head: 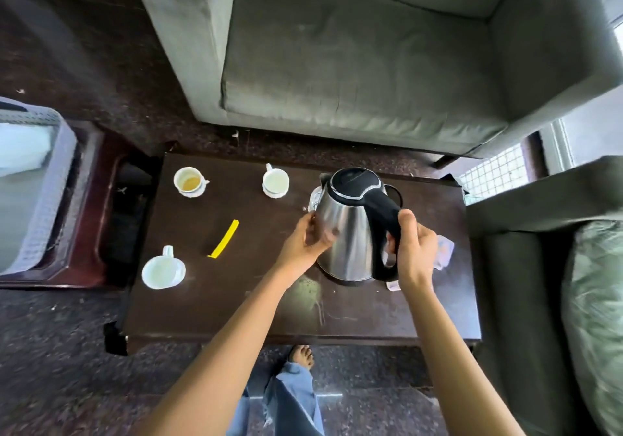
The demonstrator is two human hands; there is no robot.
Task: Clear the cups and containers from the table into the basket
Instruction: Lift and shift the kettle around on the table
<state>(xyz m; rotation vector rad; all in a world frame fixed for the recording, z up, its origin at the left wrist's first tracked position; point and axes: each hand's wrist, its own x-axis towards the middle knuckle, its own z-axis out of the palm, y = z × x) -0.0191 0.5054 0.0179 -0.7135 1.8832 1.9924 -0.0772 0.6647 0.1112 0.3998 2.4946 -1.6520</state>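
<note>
A steel electric kettle [347, 233] with a black lid and handle stands on the dark wooden table [236, 310], right of centre. My right hand [413, 250] is closed around its black handle. My left hand [308, 238] presses against the kettle's steel side. Three white cups sit on the table: one with a tea residue [189, 181] at the far left, one [275, 182] at the far middle, and one [162, 269] at the near left. A grey woven basket [64, 179] stands on a stool to the left of the table.
A yellow strip [225, 238] lies between the cups. A clear glass [315, 197] stands just behind the kettle. Crumpled paper [445, 250] lies right of my right hand. A grey sofa [354, 57] is beyond the table and a dark armchair [526, 267] to the right.
</note>
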